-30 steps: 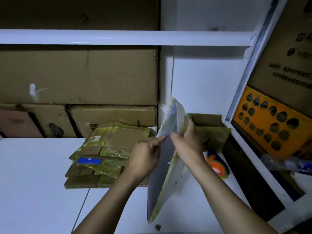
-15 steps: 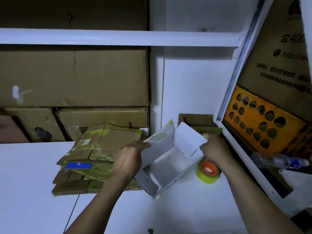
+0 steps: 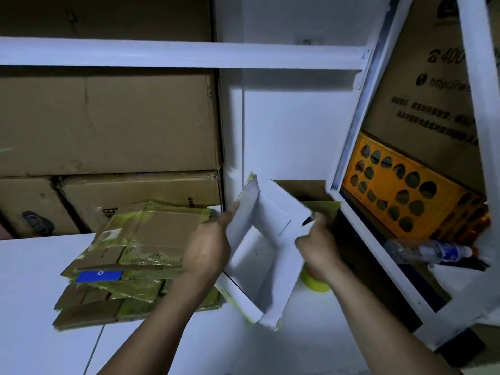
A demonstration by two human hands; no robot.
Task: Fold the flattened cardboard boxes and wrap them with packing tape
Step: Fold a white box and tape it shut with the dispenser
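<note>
my left hand (image 3: 208, 247) gripping left wall of white box (image 3: 259, 253), my right hand (image 3: 318, 243) gripping its right flap, box half-opened & tilted above white table (image 3: 32, 293), taped cardboard stack (image 3: 130, 255) just left, yellow tape roll (image 3: 315, 282) under rt wrist

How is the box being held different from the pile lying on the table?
The held box is opened into a hollow shape, white inside; the pile is flat brown cardboard. The held box is tilted in the air, gripped by the left hand and right hand; the pile rests on the table. Both show yellow-green tape.
</note>
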